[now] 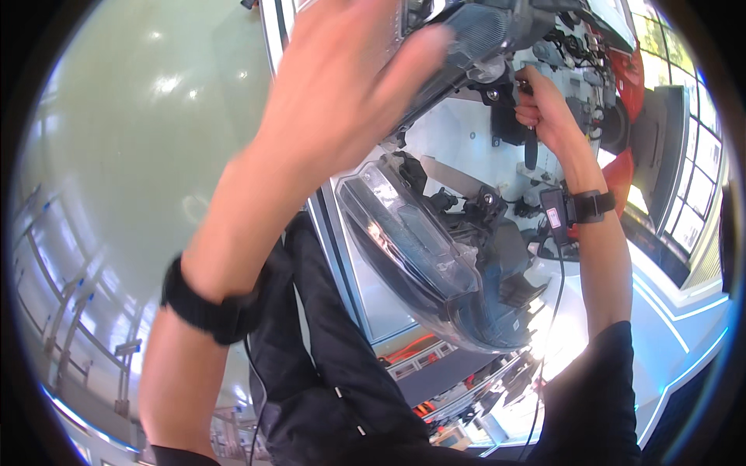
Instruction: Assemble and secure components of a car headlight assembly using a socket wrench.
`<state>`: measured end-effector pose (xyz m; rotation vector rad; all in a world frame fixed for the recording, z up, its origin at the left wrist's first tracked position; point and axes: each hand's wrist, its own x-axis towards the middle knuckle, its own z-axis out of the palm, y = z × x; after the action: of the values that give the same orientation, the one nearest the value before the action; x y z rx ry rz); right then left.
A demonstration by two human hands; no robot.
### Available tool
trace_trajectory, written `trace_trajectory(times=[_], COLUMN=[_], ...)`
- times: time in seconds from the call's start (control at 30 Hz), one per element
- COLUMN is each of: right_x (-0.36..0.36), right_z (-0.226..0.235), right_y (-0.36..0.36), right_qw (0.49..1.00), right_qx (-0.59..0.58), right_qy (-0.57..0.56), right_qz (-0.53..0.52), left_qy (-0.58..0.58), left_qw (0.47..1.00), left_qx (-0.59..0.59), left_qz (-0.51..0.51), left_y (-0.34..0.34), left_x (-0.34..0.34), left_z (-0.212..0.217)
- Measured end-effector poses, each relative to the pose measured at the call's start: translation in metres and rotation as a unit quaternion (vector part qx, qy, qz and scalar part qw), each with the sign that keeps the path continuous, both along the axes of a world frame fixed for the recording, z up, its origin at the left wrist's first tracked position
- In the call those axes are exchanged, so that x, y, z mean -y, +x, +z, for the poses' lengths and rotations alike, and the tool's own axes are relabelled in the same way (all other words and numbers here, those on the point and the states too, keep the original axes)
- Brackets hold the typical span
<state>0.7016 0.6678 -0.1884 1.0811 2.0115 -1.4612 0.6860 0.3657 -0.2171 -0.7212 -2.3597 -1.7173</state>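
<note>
Two car headlights with clear lenses and black housings lie on a white-topped bench. The near headlight is in the middle of the view, and no hand is on it. By the far headlight, my left hand is raised with its thumb spread; motion blurs it, and its other fingers run out past the top edge. Behind that headlight's housing, my right hand is closed around a black-handled tool. The handle sticks out below my fingers; the tool's working end is hidden.
Black straps circle both wrists, and a thin cable hangs from the right one. Dark parts and red panels stand beyond the bench. Near its lower end, a drawer holds orange items. Pale floor lies at left.
</note>
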Motion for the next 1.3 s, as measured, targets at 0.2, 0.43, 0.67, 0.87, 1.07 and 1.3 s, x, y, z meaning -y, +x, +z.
trace_trajectory(times=[0.2, 0.43, 0.67, 0.87, 1.07, 1.3], right_x=[0.008, 0.017, 0.006, 0.009, 0.016, 0.021], right_z=[-0.003, -0.007, 0.002, 0.016, -0.06, -0.041], right_y=[-0.006, 0.005, -0.003, -0.018, 0.007, 0.014], right_qw=[1.0, 0.995, 0.998, 0.988, 0.949, 0.99], right_qx=[-0.003, -0.019, -0.007, 0.125, -0.292, -0.131], right_qy=[-0.005, -0.002, -0.05, 0.002, 0.122, 0.011], right_qz=[-0.018, -0.097, 0.025, 0.09, 0.009, -0.04], left_qy=[-0.008, -0.016, -0.045, 0.012, 0.024, -0.035], left_qw=[0.969, 0.966, 0.979, 0.947, 0.934, 0.975], left_qx=[-0.247, -0.258, -0.186, -0.316, -0.354, -0.212], left_qz=[-0.027, -0.022, -0.07, -0.057, -0.04, -0.056], left_y=[-0.048, -0.046, -0.057, -0.075, -0.08, -0.056], left_x=[-0.044, -0.04, -0.041, -0.055, -0.056, -0.041], left_z=[-0.006, -0.013, -0.008, -0.007, -0.025, -0.013])
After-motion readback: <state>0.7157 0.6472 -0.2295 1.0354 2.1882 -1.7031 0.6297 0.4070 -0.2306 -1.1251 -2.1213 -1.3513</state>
